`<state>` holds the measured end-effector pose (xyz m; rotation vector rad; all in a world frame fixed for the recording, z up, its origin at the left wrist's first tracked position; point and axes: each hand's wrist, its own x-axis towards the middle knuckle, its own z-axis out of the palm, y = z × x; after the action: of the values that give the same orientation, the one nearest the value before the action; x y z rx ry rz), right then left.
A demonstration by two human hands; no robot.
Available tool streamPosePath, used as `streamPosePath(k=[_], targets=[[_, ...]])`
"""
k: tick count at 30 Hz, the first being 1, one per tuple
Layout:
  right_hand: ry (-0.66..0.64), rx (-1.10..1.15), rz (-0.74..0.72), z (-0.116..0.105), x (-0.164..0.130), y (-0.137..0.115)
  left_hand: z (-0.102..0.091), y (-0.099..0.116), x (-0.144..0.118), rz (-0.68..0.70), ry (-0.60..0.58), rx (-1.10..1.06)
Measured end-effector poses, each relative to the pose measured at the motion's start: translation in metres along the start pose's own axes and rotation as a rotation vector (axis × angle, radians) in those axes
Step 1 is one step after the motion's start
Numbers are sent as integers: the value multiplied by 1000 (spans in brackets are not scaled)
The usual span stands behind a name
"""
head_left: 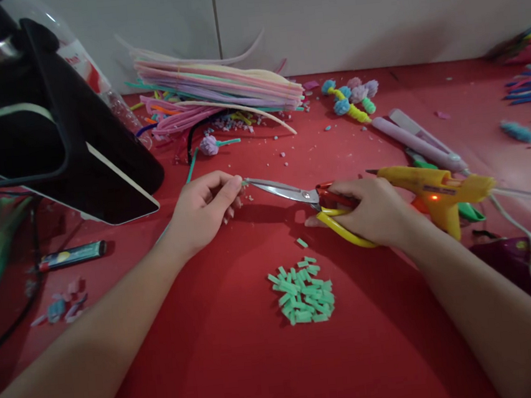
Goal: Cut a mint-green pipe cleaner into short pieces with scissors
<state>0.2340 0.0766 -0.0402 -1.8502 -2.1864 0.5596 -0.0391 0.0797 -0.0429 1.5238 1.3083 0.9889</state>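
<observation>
My left hand [203, 208] pinches a thin green pipe cleaner [190, 167] whose short tip sticks out past my fingers toward the scissors. My right hand [372, 210] grips the yellow and red handles of the scissors [288, 190], whose closed silver blades point left and meet the green tip. Below the blades, a heap of short green cut pieces [304, 296] lies on the red table [262, 362], with one loose piece just above it.
A yellow hot glue gun [438, 192] with a lit indicator rests right of my right hand. A purple flat tool [417, 140], pompom pieces [352, 97], a bundle of pastel pipe cleaners [217, 85], a black stand [53, 138] and a lighter [71, 255] surround the work area.
</observation>
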Motion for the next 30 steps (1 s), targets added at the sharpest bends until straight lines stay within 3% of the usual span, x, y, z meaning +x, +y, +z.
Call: streamPosePath(k=[30], targets=[[19,0,15,-1,-1,-2,0,2,0,-5,15,24]])
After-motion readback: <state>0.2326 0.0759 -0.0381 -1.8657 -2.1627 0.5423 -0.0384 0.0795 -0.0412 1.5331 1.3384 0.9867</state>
